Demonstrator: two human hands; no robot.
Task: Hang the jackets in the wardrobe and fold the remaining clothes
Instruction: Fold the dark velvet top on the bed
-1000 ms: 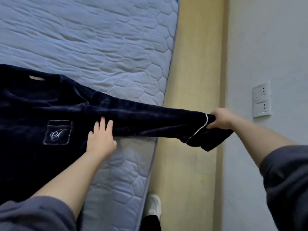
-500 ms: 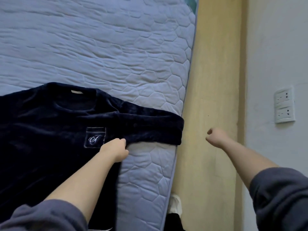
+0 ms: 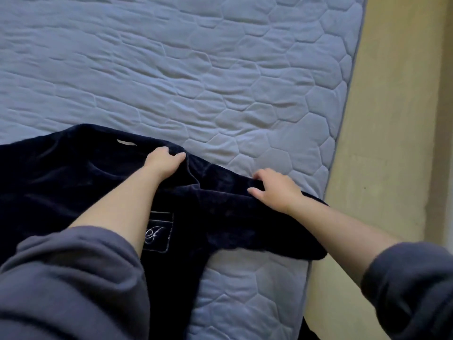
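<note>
— Head view, straight down over the bed. What can you make out from where you stand?

— A navy top (image 3: 61, 192), plush-looking, lies spread on the quilted blue-grey mattress (image 3: 220, 69). Its collar points to the far side and its body runs off the left edge of the view.

— And the hands?

— The left hand (image 3: 163, 161) is at the shoulder, just beside the neckline. Its fingers are curled into the cloth and grip a bunch of it. The right hand (image 3: 277, 190) is on the top's sleeve (image 3: 245, 229), thumb and bent fingers pinching a raised ridge of fabric between them.

— Where does that sleeve lie?

— It runs across the mattress toward the right border. Its end is bunched right at the edge, under the right forearm.

— Anything else on the garment?

— A chest pocket (image 3: 159, 231) with a pale stitched monogram shows beside the left forearm, which hides part of it. A small pale neck label (image 3: 126, 142) sits inside the collar, near the left hand's fingers.

— And around the bed?

— Bare forearms come out of grey cuffs (image 3: 68, 278) at the bottom of the view. A tan surface (image 3: 392, 143) runs along the right of the mattress. Whether it is floor or panel, I cannot tell.
</note>
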